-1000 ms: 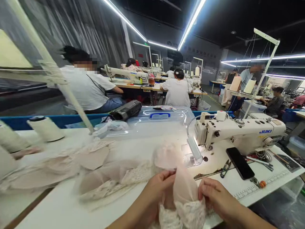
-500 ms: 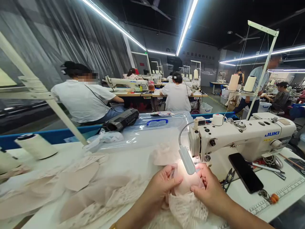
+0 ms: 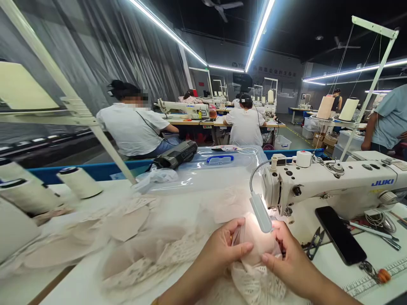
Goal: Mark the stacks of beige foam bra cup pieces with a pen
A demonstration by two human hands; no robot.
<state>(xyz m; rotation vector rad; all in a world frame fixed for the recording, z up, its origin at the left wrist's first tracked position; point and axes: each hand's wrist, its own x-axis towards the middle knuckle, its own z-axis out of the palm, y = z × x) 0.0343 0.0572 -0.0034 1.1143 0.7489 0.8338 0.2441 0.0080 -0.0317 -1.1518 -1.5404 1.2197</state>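
Observation:
My left hand [image 3: 222,250] and my right hand [image 3: 284,254] both pinch a pale pink fabric piece with a lace edge [image 3: 254,264] on the white table [image 3: 79,284]. They hold it under the lit gooseneck lamp [image 3: 260,212], just left of the needle of the white Juki sewing machine [image 3: 337,186]. The fingers of both hands are closed on the cloth. Lace hangs down below my hands.
A heap of lace and beige cut pieces [image 3: 127,237] lies to the left, with thread cones [image 3: 79,182] beyond. A black phone [image 3: 340,235], snips [image 3: 314,243] and tools lie right of the machine. A clear plastic box [image 3: 206,167] stands behind. Other people sit at machines farther back.
My hands have carried the pink fabric forward from the table edge to under the lamp by the needle. The view has shifted a little to the left.

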